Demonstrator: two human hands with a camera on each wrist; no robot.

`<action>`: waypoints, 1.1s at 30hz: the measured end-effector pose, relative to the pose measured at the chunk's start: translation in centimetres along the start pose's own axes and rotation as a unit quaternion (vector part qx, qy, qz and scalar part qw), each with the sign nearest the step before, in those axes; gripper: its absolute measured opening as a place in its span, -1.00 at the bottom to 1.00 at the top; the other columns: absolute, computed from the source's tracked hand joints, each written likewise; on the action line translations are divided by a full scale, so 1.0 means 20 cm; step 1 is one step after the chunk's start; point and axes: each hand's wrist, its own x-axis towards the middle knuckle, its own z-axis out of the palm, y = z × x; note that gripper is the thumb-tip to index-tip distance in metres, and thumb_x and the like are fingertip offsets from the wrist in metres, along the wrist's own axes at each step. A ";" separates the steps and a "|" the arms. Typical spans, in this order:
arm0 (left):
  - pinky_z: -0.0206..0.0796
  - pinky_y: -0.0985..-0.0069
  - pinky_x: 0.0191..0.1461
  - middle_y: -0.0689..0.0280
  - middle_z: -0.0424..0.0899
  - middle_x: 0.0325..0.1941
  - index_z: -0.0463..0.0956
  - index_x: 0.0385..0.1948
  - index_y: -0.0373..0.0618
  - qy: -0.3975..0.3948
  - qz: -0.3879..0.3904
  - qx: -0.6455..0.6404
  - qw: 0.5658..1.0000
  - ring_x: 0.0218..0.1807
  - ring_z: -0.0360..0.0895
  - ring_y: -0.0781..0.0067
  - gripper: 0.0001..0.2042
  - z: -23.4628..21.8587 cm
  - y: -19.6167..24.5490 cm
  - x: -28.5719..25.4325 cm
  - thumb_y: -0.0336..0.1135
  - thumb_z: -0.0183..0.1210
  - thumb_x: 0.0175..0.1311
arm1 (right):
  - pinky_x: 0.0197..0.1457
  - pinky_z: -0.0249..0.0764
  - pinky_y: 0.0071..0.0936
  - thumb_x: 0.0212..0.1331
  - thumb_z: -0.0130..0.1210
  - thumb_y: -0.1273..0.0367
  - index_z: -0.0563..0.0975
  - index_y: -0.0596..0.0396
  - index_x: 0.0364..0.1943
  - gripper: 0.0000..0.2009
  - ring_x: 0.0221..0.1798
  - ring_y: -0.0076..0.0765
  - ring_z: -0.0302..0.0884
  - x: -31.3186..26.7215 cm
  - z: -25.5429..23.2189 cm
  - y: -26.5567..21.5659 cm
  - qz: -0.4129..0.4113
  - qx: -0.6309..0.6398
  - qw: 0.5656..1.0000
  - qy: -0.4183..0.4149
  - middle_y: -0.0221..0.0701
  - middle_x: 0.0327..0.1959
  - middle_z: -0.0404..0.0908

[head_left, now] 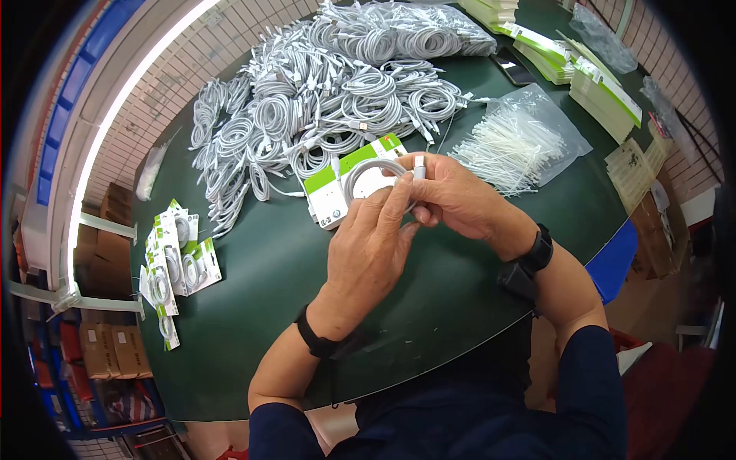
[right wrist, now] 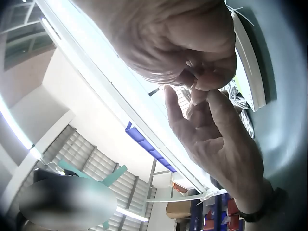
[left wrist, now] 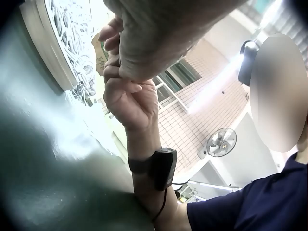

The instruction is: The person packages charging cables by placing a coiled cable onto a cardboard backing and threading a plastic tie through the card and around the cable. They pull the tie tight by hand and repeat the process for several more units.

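A coiled light-grey cable (head_left: 359, 170) is held between both hands, above a stack of green-and-white cards (head_left: 328, 205). My left hand (head_left: 372, 241) grips the lower right side of the coil with its fingertips. Beside it, my right hand (head_left: 460, 198) pinches the cable close to its white connector (head_left: 419, 163), which points up. The fingertips of both hands meet at the coil. The left wrist view shows the right hand (left wrist: 130, 98) with curled fingers; from the right wrist, the left hand (right wrist: 216, 134) reaches up to the other's fingertips. Palms hide much of the cable there.
A large heap of coiled cables (head_left: 307, 100) covers the back of the green table (head_left: 253, 307). White cable ties (head_left: 510, 146) spill from a clear bag at right. Cards with cables attached (head_left: 172, 264) lie at left. Stacks of green-and-white cards (head_left: 606, 96) stand back right, near a phone (head_left: 512, 67).
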 end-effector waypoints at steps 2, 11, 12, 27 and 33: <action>0.55 0.29 -0.06 0.22 0.72 -0.03 0.52 0.35 -0.08 -0.006 0.020 0.016 1.000 -0.07 0.66 0.15 -0.31 -0.01 -0.03 -0.01 -0.55 0.47 0.07 | -0.42 0.43 -0.73 0.50 0.21 0.34 0.45 0.28 0.28 -0.59 -0.44 -0.71 0.52 0.00 0.01 -0.02 -0.028 0.005 0.999 0.019 -0.38 -0.26 0.67; 0.51 0.35 -0.21 0.29 0.79 -0.24 0.74 -0.09 -0.11 0.077 0.060 -0.086 0.992 -0.27 0.66 0.26 -0.67 -0.04 -0.05 0.03 -0.58 0.48 0.07 | -0.44 0.39 -0.70 0.49 0.23 0.34 0.37 0.21 0.38 -0.52 -0.50 -0.70 0.48 -0.02 0.02 -0.05 -0.022 0.064 0.998 0.001 -0.34 -0.14 0.71; 0.51 0.37 -0.21 0.28 0.79 -0.25 0.74 -0.10 -0.12 0.081 0.060 -0.094 0.990 -0.27 0.67 0.27 -0.69 -0.04 -0.06 0.03 -0.58 0.48 0.09 | -0.43 0.40 -0.70 0.50 0.22 0.34 0.36 0.22 0.39 -0.51 -0.49 -0.70 0.49 -0.03 0.03 -0.06 -0.028 0.047 0.998 0.000 -0.35 -0.14 0.70; 0.56 0.37 -0.17 0.23 0.77 -0.27 0.75 -0.08 -0.06 0.044 0.007 -0.203 0.978 -0.23 0.75 0.23 -0.75 -0.17 -0.10 0.07 -0.57 0.39 0.22 | -0.10 0.62 -0.46 0.24 0.38 0.38 0.50 0.07 0.32 -0.46 -0.10 -0.41 0.66 -0.02 0.02 -0.08 -0.374 -0.436 0.815 -0.071 -0.21 0.27 0.54; 0.54 0.37 -0.23 0.27 0.73 -0.32 0.75 -0.06 0.02 -0.005 0.036 -0.173 0.984 -0.29 0.70 0.27 -0.67 -0.20 -0.08 0.09 -0.60 0.40 0.15 | -0.18 0.62 -0.49 0.27 0.38 0.41 0.52 0.11 0.10 -0.63 -0.23 -0.50 0.64 -0.05 0.03 -0.09 -0.223 -0.341 0.911 -0.064 -0.33 -0.03 0.65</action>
